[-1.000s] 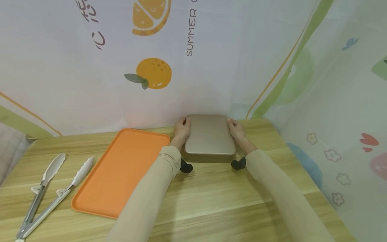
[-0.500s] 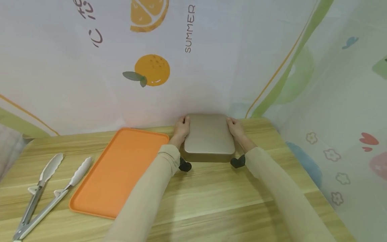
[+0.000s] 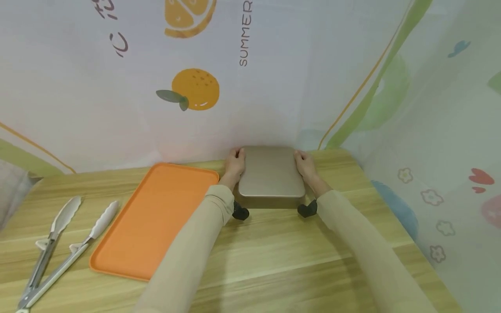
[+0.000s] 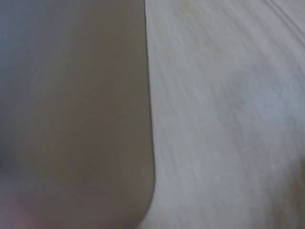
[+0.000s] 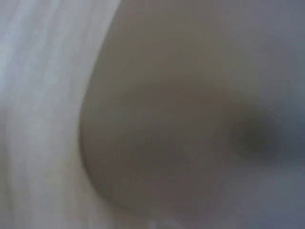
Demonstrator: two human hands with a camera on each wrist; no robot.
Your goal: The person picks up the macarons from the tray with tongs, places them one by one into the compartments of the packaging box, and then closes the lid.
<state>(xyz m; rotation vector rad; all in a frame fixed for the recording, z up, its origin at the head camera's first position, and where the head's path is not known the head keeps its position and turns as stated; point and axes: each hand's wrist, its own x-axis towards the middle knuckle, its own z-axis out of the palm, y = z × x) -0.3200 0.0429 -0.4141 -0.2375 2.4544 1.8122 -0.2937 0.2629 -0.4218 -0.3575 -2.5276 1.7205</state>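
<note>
A champagne-brown, square baking pan (image 3: 272, 171) sits at the table's back edge against the hanging cloth, its smooth flat face up. My left hand (image 3: 235, 164) holds its left side, thumb near the back corner. On the opposite side my right hand (image 3: 306, 167) grips it the same way. Fingers under or behind the pan are hidden. The left wrist view shows the pan's wall (image 4: 90, 114) close up and blurred; the right wrist view has a rounded corner of the pan (image 5: 157, 124) beside the table.
An orange tray (image 3: 164, 213) lies left of the pan, partly behind my left sleeve. Farther left, spread metal tongs (image 3: 58, 261) with pale scalloped tips lie on the wooden table (image 3: 274, 261). A fruit-printed cloth (image 3: 274, 87) hangs right behind the table.
Both hands keep their hold on the pan, which stays in place. Only the head view shifts slightly.
</note>
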